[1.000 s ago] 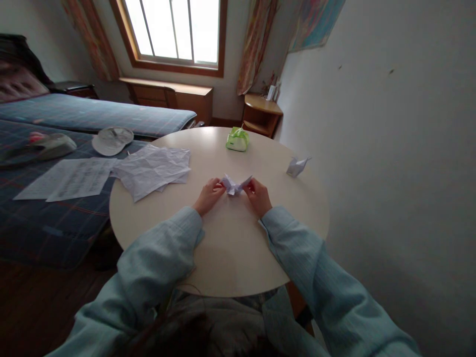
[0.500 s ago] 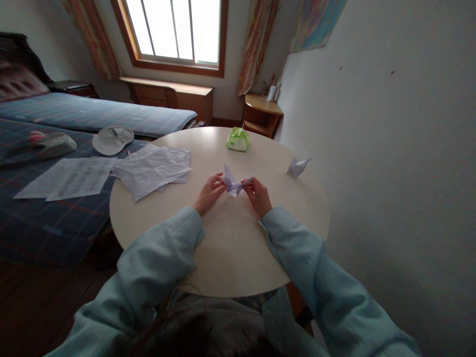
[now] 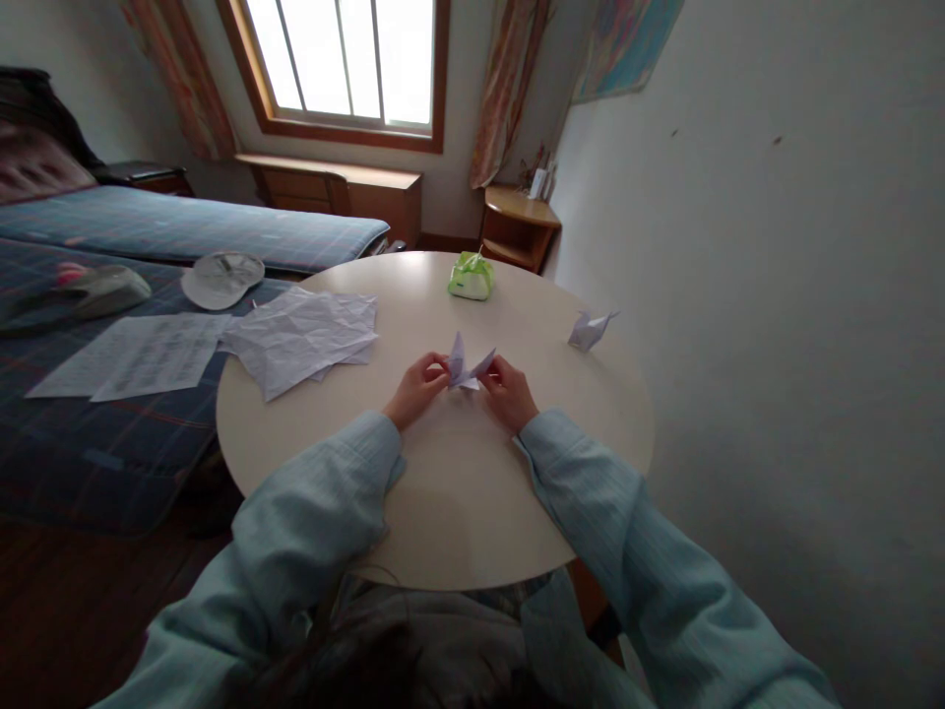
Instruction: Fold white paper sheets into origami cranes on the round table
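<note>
A folded white paper figure (image 3: 462,374), with two pointed flaps standing up, is held just over the middle of the round table (image 3: 458,502). My left hand (image 3: 419,387) pinches its left side between thumb and fingers. On the other side my right hand (image 3: 508,390) is closed on the right flap. Part of the paper is hidden behind the fingertips. A second folded paper figure (image 3: 589,332), shaped like a bird, stands by itself near the table's right edge.
A green tissue pack (image 3: 471,277) sits toward the table's far side. Creased paper sheets (image 3: 302,335) lie at the left edge, beside printed sheets (image 3: 140,354) on the bed. A white cap (image 3: 222,279) rests on the bed too. The wall (image 3: 775,345) runs close along the right.
The paper figure has been turned slightly between my hands, and its two flaps now stand more upright. Both hands keep their hold in almost the same place.
</note>
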`<state>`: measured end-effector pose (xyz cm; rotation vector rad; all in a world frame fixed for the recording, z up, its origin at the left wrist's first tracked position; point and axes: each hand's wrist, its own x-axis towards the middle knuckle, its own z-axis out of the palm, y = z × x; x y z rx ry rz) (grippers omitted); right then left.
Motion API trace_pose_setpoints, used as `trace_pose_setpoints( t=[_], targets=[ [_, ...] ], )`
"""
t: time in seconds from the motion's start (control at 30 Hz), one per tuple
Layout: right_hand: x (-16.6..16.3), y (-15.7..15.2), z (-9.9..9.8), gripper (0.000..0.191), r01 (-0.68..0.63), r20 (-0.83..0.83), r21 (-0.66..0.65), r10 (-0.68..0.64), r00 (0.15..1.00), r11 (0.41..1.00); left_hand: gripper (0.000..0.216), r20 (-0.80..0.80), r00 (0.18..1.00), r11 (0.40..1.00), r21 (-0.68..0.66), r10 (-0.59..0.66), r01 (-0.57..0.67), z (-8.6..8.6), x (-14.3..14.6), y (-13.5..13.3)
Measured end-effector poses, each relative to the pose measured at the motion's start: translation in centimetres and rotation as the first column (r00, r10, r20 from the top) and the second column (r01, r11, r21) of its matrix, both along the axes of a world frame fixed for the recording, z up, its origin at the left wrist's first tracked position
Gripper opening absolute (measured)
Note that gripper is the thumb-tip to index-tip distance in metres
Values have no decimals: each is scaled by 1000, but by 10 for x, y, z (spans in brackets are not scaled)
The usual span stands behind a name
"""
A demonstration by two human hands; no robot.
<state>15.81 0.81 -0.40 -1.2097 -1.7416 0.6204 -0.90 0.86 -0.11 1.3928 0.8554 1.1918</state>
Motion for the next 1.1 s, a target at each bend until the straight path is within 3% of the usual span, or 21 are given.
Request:
trace_pose_setpoints(
  t=[0.13, 0.43, 0.83, 1.1],
  targets=[
    [-1, -2, 1, 9, -21, 47, -15, 22, 999, 1000, 22, -66, 997, 999, -2, -39, 39, -3, 2, 0],
    [0, 0, 1, 10, 38, 126, 1, -38, 991, 999, 15, -114, 993, 999, 39, 29, -24, -6, 0, 5],
    [3, 1, 1, 7, 97, 169, 20, -99, 981, 995, 21, 101, 986, 970, -220, 132, -107, -11, -3, 15],
    [4, 4, -1, 9, 157, 237, -30, -145, 961, 987, 19, 147, 978, 956, -275, 144, -100, -5, -3, 11]
  ],
)
